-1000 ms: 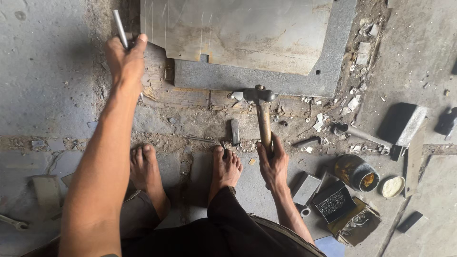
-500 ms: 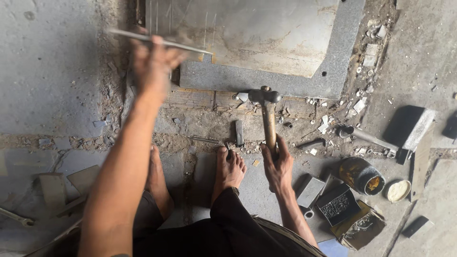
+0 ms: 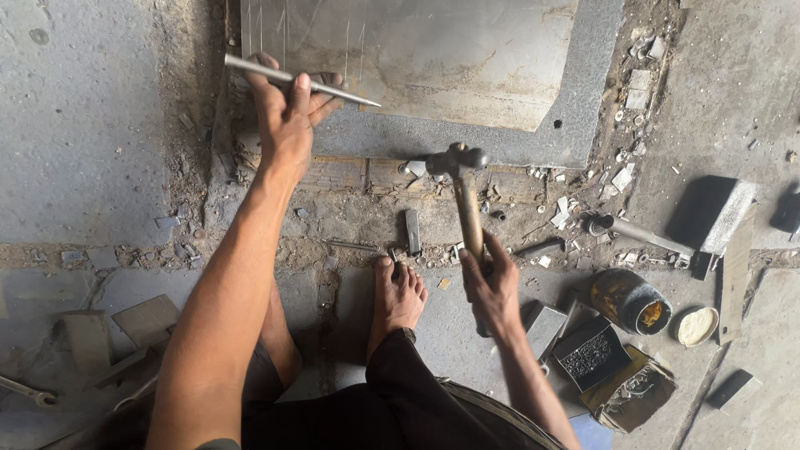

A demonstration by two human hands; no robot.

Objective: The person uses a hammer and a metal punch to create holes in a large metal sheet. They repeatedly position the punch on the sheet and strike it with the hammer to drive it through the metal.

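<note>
Since the earlier frame, the left hand [image 3: 287,117] has turned the metal rod [image 3: 300,81] so that it now lies almost flat, its sharp tip pointing to the right of the hand over the metal sheet [image 3: 433,58]. The fingers are closed around the rod. The right hand [image 3: 492,287] grips the wooden handle of the hammer [image 3: 462,187], whose head stands above this hand, near the sheet's grey edge. A rusty tin [image 3: 629,302] sits to the right of the right hand.
</note>
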